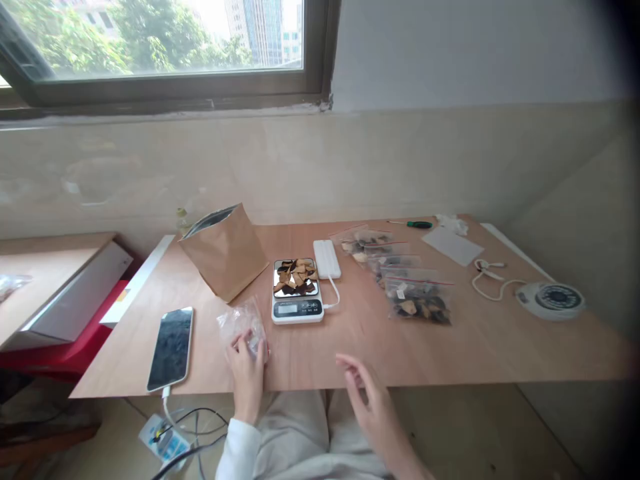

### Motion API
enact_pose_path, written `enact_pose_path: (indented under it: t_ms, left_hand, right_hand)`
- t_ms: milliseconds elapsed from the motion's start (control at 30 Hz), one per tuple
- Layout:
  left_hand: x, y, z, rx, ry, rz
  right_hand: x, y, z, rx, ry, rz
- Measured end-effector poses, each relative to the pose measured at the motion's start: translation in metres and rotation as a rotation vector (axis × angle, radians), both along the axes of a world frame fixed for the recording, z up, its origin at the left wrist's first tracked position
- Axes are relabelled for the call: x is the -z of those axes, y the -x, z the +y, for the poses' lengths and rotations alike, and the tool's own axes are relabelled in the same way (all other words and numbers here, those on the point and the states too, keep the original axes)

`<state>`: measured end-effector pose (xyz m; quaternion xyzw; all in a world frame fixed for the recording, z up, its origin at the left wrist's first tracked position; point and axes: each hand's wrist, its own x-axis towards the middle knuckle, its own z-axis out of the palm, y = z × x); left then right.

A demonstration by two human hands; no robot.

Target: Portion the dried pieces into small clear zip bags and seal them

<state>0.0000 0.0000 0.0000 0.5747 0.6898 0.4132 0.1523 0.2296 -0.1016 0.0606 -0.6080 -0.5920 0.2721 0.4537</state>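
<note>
Your left hand (247, 377) is curled closed, with the fingers pressed together around the lower part of one clear plastic bag (243, 327), which rests on the near edge of the wooden table (465, 353). Your right hand (370, 407) holds nothing: its fingers are spread and slightly curved, just past the table edge.

Just right of the bag stands one digital scale (297, 313), loaded with a pile of brown and dark dried pieces (295, 277). The scale's display and button labels are too small to read. One white power bank (327, 259) sits beside the scale, joined to it by a white cable (334, 297).

Further right lie at least three overlapping resealable bags (419, 300) with red seal lines, filled with similar pieces; the exact count cannot be confirmed. The nearest bag carries a small white label, which is unreadable.

Left of the scale are one upright brown paper bag (225, 252) and one phone (170, 349) with a cable attached. At the far end lie one screwdriver (419, 225) and one white card (453, 245).
</note>
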Motion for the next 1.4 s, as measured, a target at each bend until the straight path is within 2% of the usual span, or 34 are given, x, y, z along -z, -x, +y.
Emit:
enact_pose_path:
  t_ms: [67,200,267,367,500,567,667,800,867,900,1033,1100,1233,1400]
  left_hand:
    - [0.002,0.008,0.002,0.046,0.029,-0.013]
    - [-0.021,0.005,0.005,0.040,0.055,-0.037]
    - [-0.034,-0.001,0.000,0.043,0.022,-0.051]
    - [-0.050,-0.012,-0.012,0.158,-0.041,-0.085]
    - [-0.059,-0.020,-0.019,0.194,-0.099,-0.173]
    - [-0.061,-0.020,-0.016,0.156,-0.102,-0.219]
    - [-0.061,-0.020,-0.011,-0.002,-0.164,-0.284]
    - [-0.063,-0.023,-0.002,-0.156,-0.278,-0.322]
    - [-0.066,-0.021,0.005,-0.184,-0.334,-0.277]
    - [-0.067,-0.020,0.009,-0.188,-0.369,-0.238]
    - [-0.074,-0.011,0.030,-0.104,-0.437,-0.194]
    - [-0.077,-0.009,0.039,-0.036,-0.382,-0.270]
    - [-0.077,-0.015,0.048,-0.022,-0.274,-0.379]
    - [-0.070,-0.024,0.051,-0.081,-0.242,-0.424]
  right_hand:
    - [0.011,0.014,0.000,-0.108,0.079,0.042]
    - [0.002,0.049,0.026,-0.258,0.142,0.117]
    - [-0.003,0.068,0.045,-0.259,0.158,0.177]
    - [0.000,0.091,0.074,-0.234,0.167,0.289]
    - [0.012,0.099,0.100,-0.203,0.178,0.506]
    - [0.016,0.094,0.107,-0.212,0.219,0.625]
    - [0.016,0.082,0.108,-0.209,0.314,0.754]
    - [0.010,0.069,0.102,-0.275,0.349,0.798]
    - [0.008,0.060,0.103,-0.314,0.296,0.728]
    - [0.008,0.055,0.106,-0.288,0.245,0.658]
    - [0.015,0.030,0.140,0.037,-0.043,0.155]
    - [0.019,0.021,0.163,0.095,-0.121,-0.100]
    - [0.027,0.017,0.196,0.033,-0.112,-0.406]
    - [0.036,0.022,0.202,0.066,-0.042,-0.613]
